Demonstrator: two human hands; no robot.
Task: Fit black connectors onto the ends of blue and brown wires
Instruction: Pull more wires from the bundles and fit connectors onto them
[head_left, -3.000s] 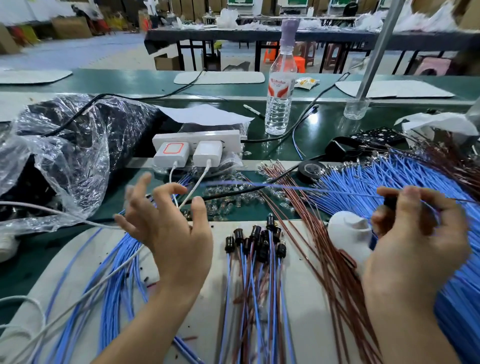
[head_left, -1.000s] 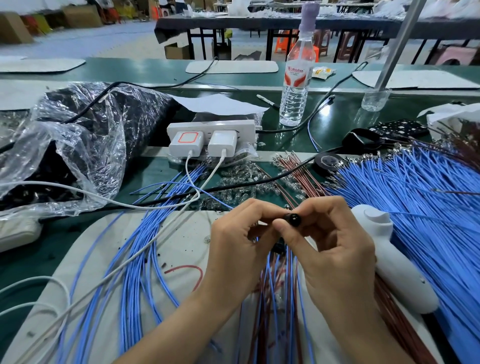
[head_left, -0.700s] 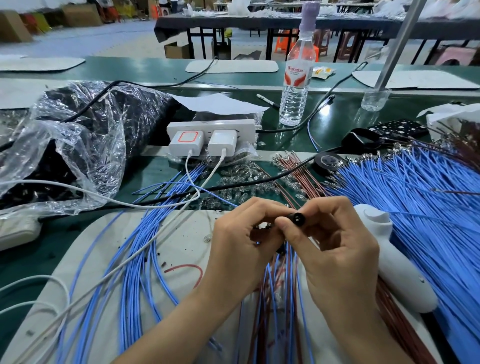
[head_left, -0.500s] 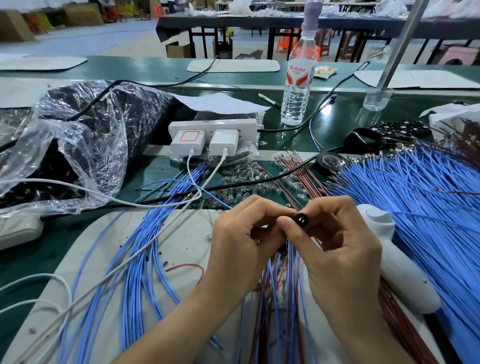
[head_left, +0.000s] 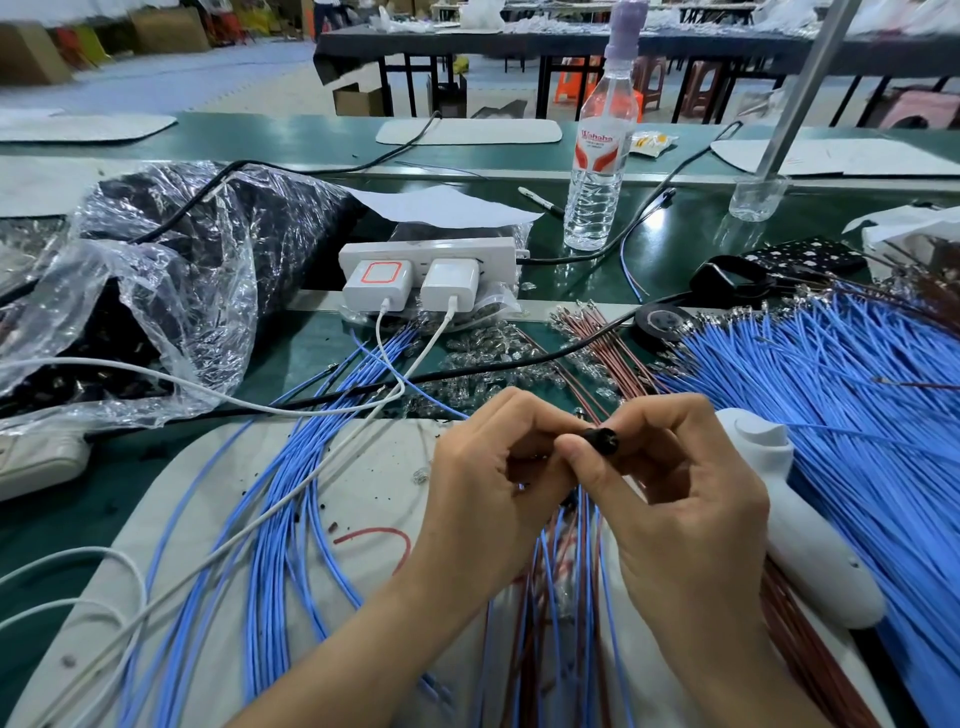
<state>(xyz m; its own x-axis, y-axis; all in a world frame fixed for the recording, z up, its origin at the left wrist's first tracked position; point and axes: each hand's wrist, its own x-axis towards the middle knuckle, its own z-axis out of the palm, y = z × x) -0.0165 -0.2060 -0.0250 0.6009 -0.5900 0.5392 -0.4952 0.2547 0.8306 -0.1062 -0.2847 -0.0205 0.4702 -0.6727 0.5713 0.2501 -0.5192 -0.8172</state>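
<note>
Right hand (head_left: 680, 499) pinches 1 black connector (head_left: 601, 440) between thumb tip and forefinger, round end toward the camera, raised above the grey mat (head_left: 374, 483)

Left hand (head_left: 483, 483) curls in from the left, its forefinger tip meeting the right thumb at the connector. Whether it holds a wire there cannot be told, as the fingers hide it

Directly below the grip: bundle of blue and brown wires (head_left: 566, 571) lying on the mat, running toward the viewer between the 2 wrists

Right of the grip: white handheld device (head_left: 810, 545) on the mat, just beside the right hand. Past it, a large fan of blue wires (head_left: 831, 395), metal-tipped ends pointing away

Beyond the grip, slightly right: sheaf of brown wires (head_left: 597, 348) and a black tape roll (head_left: 662, 322)

Left of the grip: loose blue wires (head_left: 291, 493), crossed by white charger cables (head_left: 332, 467)

Straight beyond the grip: small clear parts scattered on the green bench, then a white power strip (head_left: 431, 254) with 2 chargers plugged in

Far left: crumpled clear plastic bag (head_left: 171, 270) over dark contents

Far beyond: water bottle (head_left: 597, 171), upright
</note>
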